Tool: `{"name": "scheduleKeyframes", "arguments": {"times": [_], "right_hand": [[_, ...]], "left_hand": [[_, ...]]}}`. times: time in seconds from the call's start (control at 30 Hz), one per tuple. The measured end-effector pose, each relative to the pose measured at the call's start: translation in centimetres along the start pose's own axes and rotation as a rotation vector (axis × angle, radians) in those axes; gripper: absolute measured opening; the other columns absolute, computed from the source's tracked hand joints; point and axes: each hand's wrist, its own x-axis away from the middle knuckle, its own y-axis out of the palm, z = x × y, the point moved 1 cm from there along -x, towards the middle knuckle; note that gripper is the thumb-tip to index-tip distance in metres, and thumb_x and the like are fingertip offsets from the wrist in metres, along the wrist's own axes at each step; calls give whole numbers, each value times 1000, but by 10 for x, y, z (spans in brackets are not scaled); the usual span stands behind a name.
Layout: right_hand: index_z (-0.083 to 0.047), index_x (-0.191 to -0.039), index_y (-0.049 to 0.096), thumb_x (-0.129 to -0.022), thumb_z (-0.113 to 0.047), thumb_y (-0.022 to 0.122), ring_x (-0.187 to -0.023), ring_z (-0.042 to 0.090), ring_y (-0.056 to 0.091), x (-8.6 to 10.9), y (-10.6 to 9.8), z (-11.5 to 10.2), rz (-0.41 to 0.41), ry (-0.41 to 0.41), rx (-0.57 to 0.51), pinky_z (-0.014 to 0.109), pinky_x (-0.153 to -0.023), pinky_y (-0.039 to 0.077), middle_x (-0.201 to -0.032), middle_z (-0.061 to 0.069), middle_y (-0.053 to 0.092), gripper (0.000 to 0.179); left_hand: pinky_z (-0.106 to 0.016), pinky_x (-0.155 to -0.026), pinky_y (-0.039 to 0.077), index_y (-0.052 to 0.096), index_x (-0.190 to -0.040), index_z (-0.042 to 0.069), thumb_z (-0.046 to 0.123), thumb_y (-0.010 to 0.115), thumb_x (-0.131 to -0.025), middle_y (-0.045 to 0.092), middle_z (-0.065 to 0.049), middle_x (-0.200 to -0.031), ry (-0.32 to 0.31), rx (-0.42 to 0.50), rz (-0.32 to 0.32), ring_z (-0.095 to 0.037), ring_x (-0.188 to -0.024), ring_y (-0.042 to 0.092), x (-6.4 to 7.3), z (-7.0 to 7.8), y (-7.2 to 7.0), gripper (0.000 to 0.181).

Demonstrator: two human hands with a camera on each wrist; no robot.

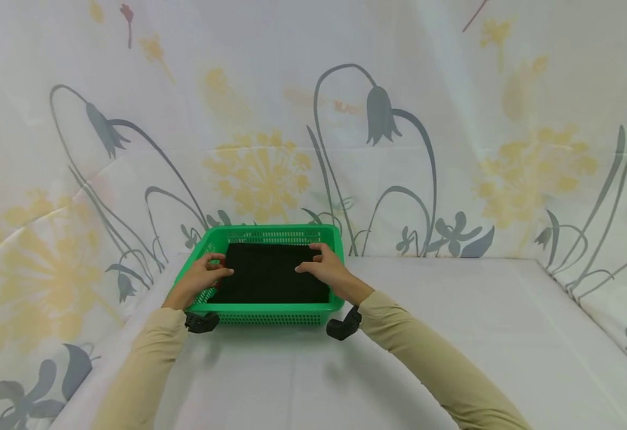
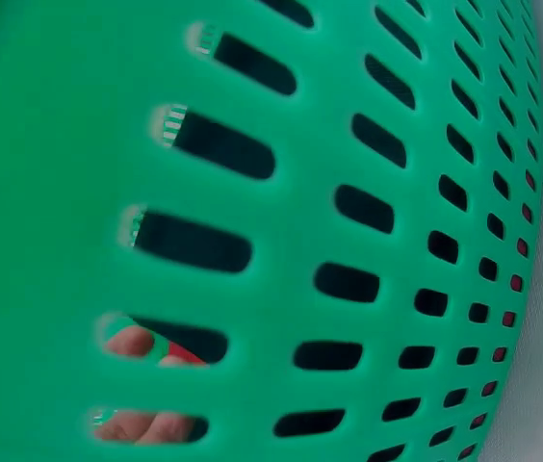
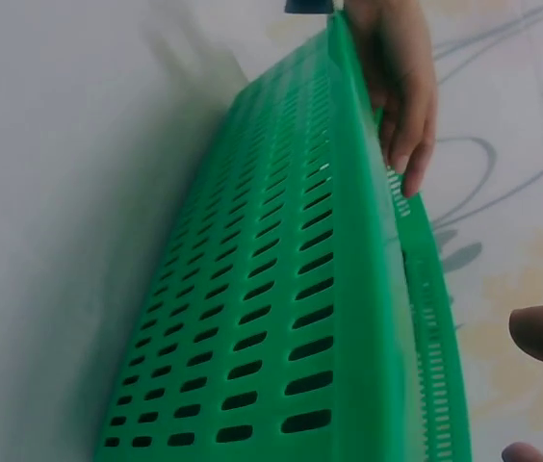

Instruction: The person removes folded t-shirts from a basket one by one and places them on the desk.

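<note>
Head view: L hand (image 1: 199, 279) & R hand (image 1: 335, 275), fingers loose & apart, at opp. ends of green basket (image 1: 270, 308); prob. best to smooth blk sheet (image 1: 270, 273) evenly w/in it.

Basket (image 1: 270, 308): plain bright green, walls patterned with rows of slots. Sheet (image 1: 270, 275) inside basket: solid black. Red patch (image 2: 187, 355) visible through basket's slots. Desk (image 1: 464, 334) under basket: plain white. Backdrop (image 1: 453, 107) behind basket: whitish, floral print; grey-blue drooping bellflowers, pale yellow flower heads, a few reddish sprigs. Sleeves (image 1: 432, 358) on basket's near side: unpatterned beige. Wrist devices (image 1: 344, 324) by basket's near corners: black.
</note>
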Motion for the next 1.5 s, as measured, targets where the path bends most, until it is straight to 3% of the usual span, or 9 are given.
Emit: {"name": "scheduleKeyframes", "arguments": {"times": [0.33,0.47,0.73,0.8,0.9,0.97,1.23,1.4,1.5], "right_hand": [[-7,-150,28,-87,-16,69,-136,38,31,-7,5,3,-33,15,42,54,-106,29,-153,21,25,75],[-6,-151,26,-89,-16,68,-135,39,31,-9,5,3,-51,30,53,54,-106,29,-154,20,24,76],[-6,-151,25,-87,-18,70,-135,40,31,-17,4,5,-37,68,106,54,-105,31,-151,22,28,79],[-6,-151,23,-87,-20,70,-134,40,32,-17,3,5,-42,83,119,56,-103,32,-150,22,29,81],[-7,-152,22,-87,-20,70,-134,41,33,-19,3,6,-49,111,132,58,-102,33,-150,22,30,81],[-8,-152,21,-87,-20,70,-134,41,33,-20,3,6,-54,131,133,59,-102,32,-151,22,29,82],[-4,-152,17,-87,-17,70,-138,41,25,-24,4,6,-97,145,106,56,-107,26,-154,23,19,85],[-3,-152,18,-87,-15,69,-139,42,22,-25,5,7,-125,129,118,56,-108,25,-155,24,16,84],[-4,-152,20,-88,-15,69,-139,42,22,-26,5,7,-130,107,125,57,-108,25,-155,23,16,81]], "left_hand": [[-35,-65,38,30,-145,-6,16,58,-97,44,-30,-132,-58,-55,-7,-21,-71,44,-1,2,3,59],[-34,-64,39,29,-146,-3,19,59,-97,45,-25,-126,-85,-58,-37,-24,-79,46,-1,1,1,62],[-66,-94,34,22,-149,0,27,61,-95,21,-34,-147,-157,-59,-122,-52,-129,30,1,1,0,72],[-61,-93,37,21,-149,0,28,61,-95,20,-35,-147,-167,-54,-132,-53,-128,31,0,0,1,73],[-40,-73,44,22,-149,0,26,61,-95,29,-33,-141,-189,-27,-133,-38,-90,54,-2,-2,3,71],[-31,-58,34,23,-148,-1,25,61,-95,35,-31,-134,-192,-26,-128,-24,-62,40,-3,-3,4,70],[-44,-84,44,22,-147,-5,21,61,-95,20,-36,-147,-182,7,-128,-39,-93,52,-4,-8,3,70],[-26,-49,25,25,-147,-4,20,62,-95,56,-10,-86,-185,45,-85,-10,-47,17,-3,-8,-1,68],[-27,-58,39,26,-147,-3,20,63,-94,48,-6,-78,-182,63,-62,-13,-53,34,-2,-7,-2,68]]}}
